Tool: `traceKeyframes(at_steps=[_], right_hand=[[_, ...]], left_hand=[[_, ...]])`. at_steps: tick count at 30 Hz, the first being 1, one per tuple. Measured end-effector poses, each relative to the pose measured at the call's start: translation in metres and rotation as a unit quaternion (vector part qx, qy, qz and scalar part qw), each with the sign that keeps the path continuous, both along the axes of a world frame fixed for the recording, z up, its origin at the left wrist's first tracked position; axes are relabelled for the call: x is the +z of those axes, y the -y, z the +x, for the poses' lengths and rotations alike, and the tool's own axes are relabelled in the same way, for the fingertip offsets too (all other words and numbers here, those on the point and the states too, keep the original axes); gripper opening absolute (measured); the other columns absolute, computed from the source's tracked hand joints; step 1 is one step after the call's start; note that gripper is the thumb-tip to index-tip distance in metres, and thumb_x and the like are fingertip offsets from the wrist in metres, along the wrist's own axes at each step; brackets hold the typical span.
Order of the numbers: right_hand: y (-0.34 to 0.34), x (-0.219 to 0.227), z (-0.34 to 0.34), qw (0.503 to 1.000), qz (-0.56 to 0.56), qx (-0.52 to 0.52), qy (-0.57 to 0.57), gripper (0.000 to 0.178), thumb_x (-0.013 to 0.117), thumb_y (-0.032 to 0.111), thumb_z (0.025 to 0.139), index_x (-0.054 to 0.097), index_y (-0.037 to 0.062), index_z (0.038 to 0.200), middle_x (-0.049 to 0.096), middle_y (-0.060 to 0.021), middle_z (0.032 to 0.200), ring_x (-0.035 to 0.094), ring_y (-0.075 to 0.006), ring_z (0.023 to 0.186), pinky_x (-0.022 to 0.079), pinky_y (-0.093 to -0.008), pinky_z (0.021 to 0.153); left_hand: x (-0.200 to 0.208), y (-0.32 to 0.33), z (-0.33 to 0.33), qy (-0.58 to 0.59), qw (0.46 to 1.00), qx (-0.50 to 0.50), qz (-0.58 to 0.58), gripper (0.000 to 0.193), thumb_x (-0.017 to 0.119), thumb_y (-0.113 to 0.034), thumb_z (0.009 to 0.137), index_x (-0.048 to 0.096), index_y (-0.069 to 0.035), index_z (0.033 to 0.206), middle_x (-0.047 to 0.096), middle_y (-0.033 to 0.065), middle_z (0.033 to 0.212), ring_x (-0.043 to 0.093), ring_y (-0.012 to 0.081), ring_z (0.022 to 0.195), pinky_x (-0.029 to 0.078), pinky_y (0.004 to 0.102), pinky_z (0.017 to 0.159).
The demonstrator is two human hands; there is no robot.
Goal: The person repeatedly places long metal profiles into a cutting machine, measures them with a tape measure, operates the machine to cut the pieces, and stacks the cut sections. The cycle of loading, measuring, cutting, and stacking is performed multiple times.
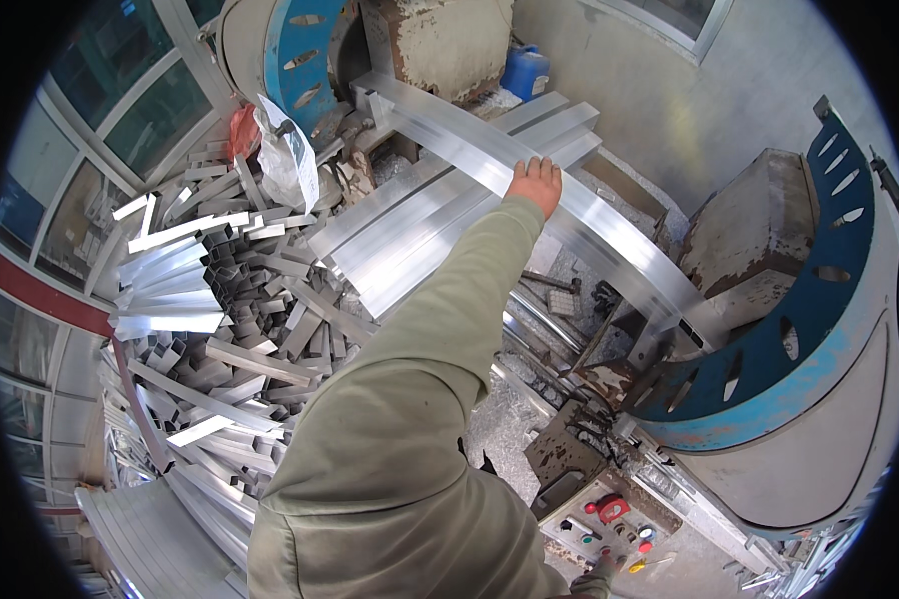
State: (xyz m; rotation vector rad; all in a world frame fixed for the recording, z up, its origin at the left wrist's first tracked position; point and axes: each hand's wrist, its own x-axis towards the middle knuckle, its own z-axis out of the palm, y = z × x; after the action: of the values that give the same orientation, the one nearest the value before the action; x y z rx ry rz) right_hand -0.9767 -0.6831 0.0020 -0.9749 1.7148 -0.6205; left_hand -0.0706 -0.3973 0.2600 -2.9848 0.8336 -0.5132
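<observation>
My left hand (536,187) rests on a long silvery aluminium profile (449,135), its fingers closed over the far edge. The profile spans from the blue-guarded saw head (305,60) at the upper left to the other blue-guarded saw head (849,230) at the right. At the lower edge, my right hand (601,576) is by the control panel (579,509) with its red, green and other coloured buttons. Sleeve and frame edge hide most of it, so its fingers do not show. Under and behind the held profile lie several more aluminium profiles (395,255).
A large heap of short aluminium offcuts (270,349) fills the left side. Near it sit a white plastic bag (288,165) and a red bag (243,130). A blue jug (525,72) stands by the back wall. Long profiles (165,534) are stacked at the lower left.
</observation>
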Motion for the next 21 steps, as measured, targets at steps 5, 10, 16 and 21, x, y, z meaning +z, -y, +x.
traceKeyframes(at_steps=[5, 10, 16, 21], right_hand=[[-0.019, 0.014, 0.001, 0.999, -0.05, -0.006, -0.006, 0.089, 0.069, -0.004, 0.095, 0.036, 0.0197, 0.174, 0.063, -0.0154, 0.156, 0.069, -0.0337, 0.125, 0.059, -0.0561, 0.099], [-0.084, 0.032, 0.037, 0.995, 0.07, -0.007, -0.073, 0.054, 0.071, 0.046, 0.103, 0.056, 0.0174, 0.147, 0.073, -0.0135, 0.125, 0.075, -0.0312, 0.089, 0.059, -0.0493, 0.069], [-0.176, 0.03, 0.121, 0.984, 0.06, 0.163, -0.046, 0.048, 0.064, 0.055, 0.108, 0.059, 0.0089, 0.121, 0.073, -0.0148, 0.097, 0.069, -0.0295, 0.06, 0.056, -0.0448, 0.046], [-0.164, 0.034, 0.124, 0.941, -0.032, 0.286, -0.178, 0.044, 0.064, 0.046, 0.109, 0.067, 0.0028, 0.117, 0.075, -0.0191, 0.091, 0.072, -0.0357, 0.07, 0.059, -0.0532, 0.059]], left_hand=[[0.004, 0.001, -0.001, -0.009, 1.0, -0.006, -0.002, 0.068, 0.068, -0.018, 0.102, 0.047, -0.003, 0.165, 0.045, 0.0185, 0.174, 0.044, 0.0366, 0.16, 0.034, 0.0598, 0.13], [0.0, -0.007, 0.002, 0.002, 1.0, 0.001, -0.012, 0.066, 0.068, -0.017, 0.102, 0.049, -0.003, 0.163, 0.047, 0.0184, 0.173, 0.046, 0.0364, 0.158, 0.036, 0.0597, 0.129], [-0.001, -0.001, -0.001, 0.031, 0.999, -0.006, -0.021, 0.056, 0.06, -0.018, 0.107, 0.053, -0.002, 0.16, 0.051, 0.0186, 0.17, 0.048, 0.0364, 0.156, 0.038, 0.0601, 0.128], [-0.01, -0.006, 0.004, 0.068, 0.997, -0.005, -0.038, 0.05, 0.056, -0.021, 0.109, 0.06, -0.003, 0.155, 0.056, 0.0186, 0.165, 0.052, 0.0373, 0.152, 0.041, 0.061, 0.125]])
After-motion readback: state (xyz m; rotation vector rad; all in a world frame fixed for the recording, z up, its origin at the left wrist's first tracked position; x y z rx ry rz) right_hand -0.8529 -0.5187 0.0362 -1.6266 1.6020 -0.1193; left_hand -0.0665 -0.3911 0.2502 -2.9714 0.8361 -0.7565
